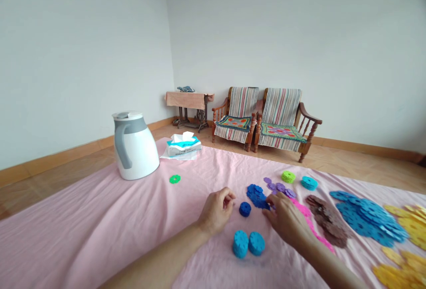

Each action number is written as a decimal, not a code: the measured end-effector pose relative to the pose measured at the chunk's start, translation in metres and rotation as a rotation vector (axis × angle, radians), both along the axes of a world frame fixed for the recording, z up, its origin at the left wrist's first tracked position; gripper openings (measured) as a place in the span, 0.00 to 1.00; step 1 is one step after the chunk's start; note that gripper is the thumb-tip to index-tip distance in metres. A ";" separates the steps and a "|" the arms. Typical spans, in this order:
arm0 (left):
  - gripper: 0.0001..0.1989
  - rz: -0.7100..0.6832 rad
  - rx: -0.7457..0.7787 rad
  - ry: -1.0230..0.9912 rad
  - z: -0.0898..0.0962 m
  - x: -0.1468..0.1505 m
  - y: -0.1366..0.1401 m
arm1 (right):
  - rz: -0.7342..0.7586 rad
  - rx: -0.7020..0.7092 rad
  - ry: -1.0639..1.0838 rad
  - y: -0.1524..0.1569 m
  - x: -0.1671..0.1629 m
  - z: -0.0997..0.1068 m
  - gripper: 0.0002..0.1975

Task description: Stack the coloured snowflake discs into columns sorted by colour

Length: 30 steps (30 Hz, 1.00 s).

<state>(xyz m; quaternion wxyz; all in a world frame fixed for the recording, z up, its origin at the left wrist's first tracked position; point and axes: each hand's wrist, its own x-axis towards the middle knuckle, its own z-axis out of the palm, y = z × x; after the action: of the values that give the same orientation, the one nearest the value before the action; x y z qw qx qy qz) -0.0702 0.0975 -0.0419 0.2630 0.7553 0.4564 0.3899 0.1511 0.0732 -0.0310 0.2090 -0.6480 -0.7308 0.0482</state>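
My left hand [218,211] is just left of a short stack of dark blue flower-shaped plastic discs [245,209]. Its fingers are curled in, and I see nothing between them. My right hand [286,217] reaches the near right edge of a loose pile of dark blue discs [255,193], with thumb and fingertips closing around a disc there. Part of that disc is hidden by the fingers. Two light blue disc stacks, a left one [240,243] and a right one [256,243], stand side by side closer to me.
Purple [280,187], pink [313,222], brown [328,222], blue [369,215] and yellow discs [406,267] lie right. Lime [288,176] and turquoise stacks [309,183] stand behind. A green disc [175,179], white jug [138,151] and tissue box [183,146] are left on the pink cloth [133,222].
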 end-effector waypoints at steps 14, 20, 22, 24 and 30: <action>0.06 -0.020 0.014 0.016 -0.003 -0.001 0.003 | -0.039 0.039 -0.164 -0.007 -0.014 0.000 0.06; 0.07 -0.030 0.012 0.008 -0.005 -0.002 0.007 | -0.057 0.108 -0.179 -0.036 -0.011 -0.004 0.08; 0.07 -0.037 0.011 0.006 -0.005 -0.002 0.008 | -0.074 0.142 -0.184 -0.046 -0.010 -0.008 0.10; 0.07 -0.040 0.021 0.006 -0.005 -0.002 0.009 | -0.095 0.170 -0.185 -0.054 -0.011 -0.013 0.14; 0.06 -0.052 0.042 0.011 -0.004 -0.002 0.011 | -0.121 0.196 -0.143 -0.066 -0.020 -0.017 0.13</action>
<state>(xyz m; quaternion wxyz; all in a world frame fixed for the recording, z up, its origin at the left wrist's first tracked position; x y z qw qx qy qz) -0.0719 0.1088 -0.0464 0.2547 0.7743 0.4298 0.3884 0.1315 0.0069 -0.0480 0.2208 -0.6691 -0.7048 -0.0824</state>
